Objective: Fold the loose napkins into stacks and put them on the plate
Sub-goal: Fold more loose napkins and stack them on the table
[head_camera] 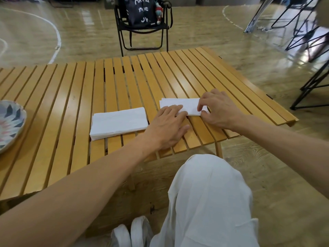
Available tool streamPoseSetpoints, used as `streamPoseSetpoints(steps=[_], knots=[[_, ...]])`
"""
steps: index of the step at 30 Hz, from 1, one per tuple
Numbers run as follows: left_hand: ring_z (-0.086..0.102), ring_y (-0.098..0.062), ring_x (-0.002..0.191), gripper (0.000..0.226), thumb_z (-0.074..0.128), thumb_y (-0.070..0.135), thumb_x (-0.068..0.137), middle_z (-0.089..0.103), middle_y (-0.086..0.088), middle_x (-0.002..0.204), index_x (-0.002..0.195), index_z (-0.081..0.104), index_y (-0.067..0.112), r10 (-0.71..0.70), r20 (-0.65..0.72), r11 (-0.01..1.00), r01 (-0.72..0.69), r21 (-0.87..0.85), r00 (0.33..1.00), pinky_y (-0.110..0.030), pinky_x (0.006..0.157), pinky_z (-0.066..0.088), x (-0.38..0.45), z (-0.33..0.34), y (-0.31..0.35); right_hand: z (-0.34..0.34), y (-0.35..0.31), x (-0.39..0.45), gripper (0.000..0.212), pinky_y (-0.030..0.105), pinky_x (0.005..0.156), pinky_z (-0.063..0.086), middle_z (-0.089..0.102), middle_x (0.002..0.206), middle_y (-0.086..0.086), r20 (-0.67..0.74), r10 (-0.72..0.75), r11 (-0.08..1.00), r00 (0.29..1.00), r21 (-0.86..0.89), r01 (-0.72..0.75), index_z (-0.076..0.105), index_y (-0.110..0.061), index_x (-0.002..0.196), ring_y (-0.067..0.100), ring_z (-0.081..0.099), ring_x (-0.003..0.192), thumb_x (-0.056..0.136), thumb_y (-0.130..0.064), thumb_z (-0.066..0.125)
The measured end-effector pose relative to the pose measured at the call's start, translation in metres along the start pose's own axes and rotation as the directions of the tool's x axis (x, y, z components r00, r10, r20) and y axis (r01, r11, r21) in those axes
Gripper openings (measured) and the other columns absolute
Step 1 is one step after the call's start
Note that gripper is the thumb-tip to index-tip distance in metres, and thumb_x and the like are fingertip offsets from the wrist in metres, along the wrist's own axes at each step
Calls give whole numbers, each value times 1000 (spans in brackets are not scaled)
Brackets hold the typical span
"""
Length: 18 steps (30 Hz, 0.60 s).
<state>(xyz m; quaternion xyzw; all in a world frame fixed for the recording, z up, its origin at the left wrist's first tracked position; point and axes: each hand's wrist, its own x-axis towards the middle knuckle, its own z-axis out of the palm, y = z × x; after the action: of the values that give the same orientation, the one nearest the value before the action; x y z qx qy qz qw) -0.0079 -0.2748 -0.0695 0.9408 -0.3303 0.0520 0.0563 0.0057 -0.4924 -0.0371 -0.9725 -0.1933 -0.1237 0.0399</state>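
Note:
A folded white napkin (179, 103) lies on the slatted wooden table (71, 104) near its right end. My left hand (169, 127) lies flat with straight fingers pressing the napkin's near left part. My right hand (219, 109) pinches the napkin's right end between thumb and forefinger. A stack of folded white napkins (118, 123) sits to the left of my hands, apart from them. The patterned plate (8, 122) stands at the table's far left edge, partly cut off by the frame.
A black folding chair (142, 24) with a dark bag stands behind the table. Black metal frames (306, 32) stand on the floor at the right. My knee in white trousers (210, 193) is below the table's near edge.

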Motion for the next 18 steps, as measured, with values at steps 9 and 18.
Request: streamPoseSetpoints(steps=[9, 18], knots=[[11, -23, 151, 61, 18, 55, 102, 16, -4, 164, 154, 24, 23, -31, 81, 999, 29, 35, 996, -43, 123, 7, 0, -2, -7, 4, -5, -2, 20, 35, 84, 44, 62, 98, 1, -48, 167, 986, 985, 16, -167, 66, -16, 108, 17, 52, 93, 96, -30, 57], [10, -22, 151, 64, 16, 57, 101, 16, -2, 164, 156, 19, 25, -27, 108, 1000, 26, 15, 994, -43, 123, 6, 2, 2, -10, -3, -1, 20, 24, 24, 60, 41, 53, 103, 4, 221, 603, 689, 767, 342, -640, 64, -7, 113, 17, 50, 92, 89, -4, 63]])
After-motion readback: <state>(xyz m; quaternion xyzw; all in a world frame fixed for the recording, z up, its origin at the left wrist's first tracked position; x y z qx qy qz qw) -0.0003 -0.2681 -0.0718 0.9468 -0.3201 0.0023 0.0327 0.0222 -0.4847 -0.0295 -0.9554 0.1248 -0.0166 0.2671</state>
